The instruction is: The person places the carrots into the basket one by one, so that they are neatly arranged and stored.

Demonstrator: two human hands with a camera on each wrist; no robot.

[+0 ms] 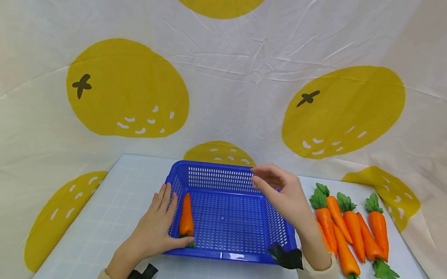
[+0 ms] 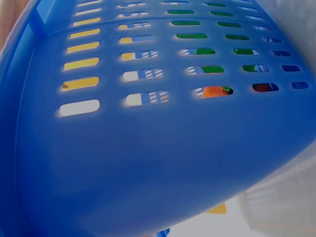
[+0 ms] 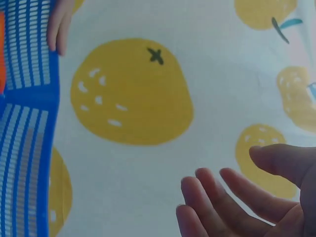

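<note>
A blue plastic basket (image 1: 225, 223) with slotted walls stands in the middle of the table. One toy carrot (image 1: 187, 215) lies inside along its left wall, tip pointing away, green top partly under my left thumb. Over the left rim rests my left hand (image 1: 151, 230), fingers extended along the side and thumb reaching across the front corner. My right hand (image 1: 284, 192) is raised above the basket's right side, fingers loosely bent and nothing in them. In the left wrist view the basket's wall (image 2: 123, 163) fills most of the picture, hiding that hand.
Several toy carrots (image 1: 353, 237) with green leaves lie grouped on the table to the right of the basket, beside my right forearm. Behind the light table (image 1: 142, 172) hangs a white cloth (image 1: 231, 92) printed with yellow fruit. Dark straps (image 1: 287, 257) hang near both wrists.
</note>
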